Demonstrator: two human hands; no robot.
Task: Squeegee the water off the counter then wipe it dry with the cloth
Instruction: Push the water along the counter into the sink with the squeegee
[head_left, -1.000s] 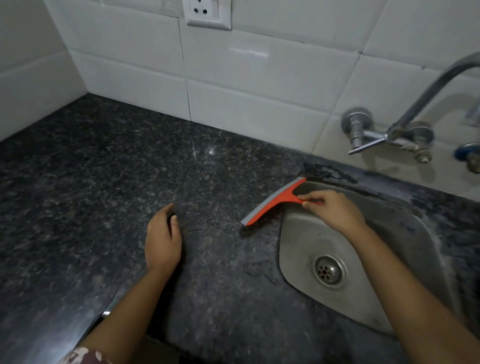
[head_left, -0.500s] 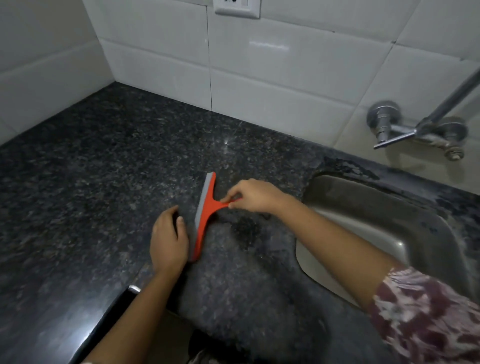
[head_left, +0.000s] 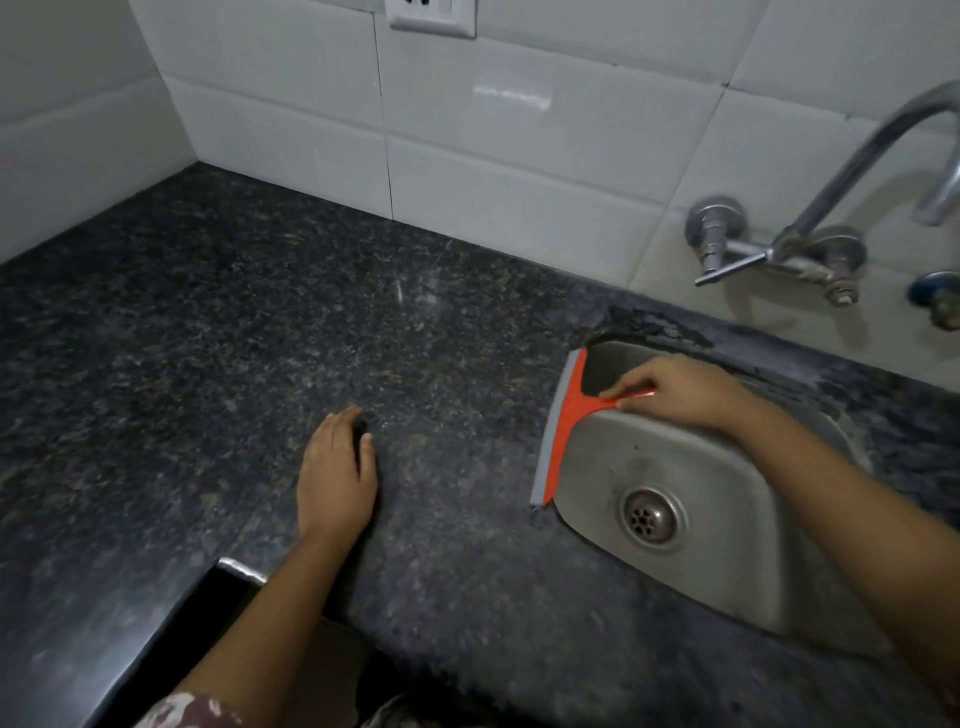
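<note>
Head view: right hand (head_left: 685, 395) gripping the squeegee (head_left: 563, 431) has swept it to the sink (head_left: 727, 545) edge, likely finishing one stroke; left hand (head_left: 335, 478) lies flat.

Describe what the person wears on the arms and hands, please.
The left hand and the right hand are bare: no gloves, rings or watch show. Both forearms are uncovered. Higher on the left arm, a maroon sleeve with a pale print shows.

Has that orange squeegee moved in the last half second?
Yes. The squeegee, gripped by the right hand, went right across the counter: it was beside the left hand, clear of the sink; now its blade lies along the sink's left rim.
</note>
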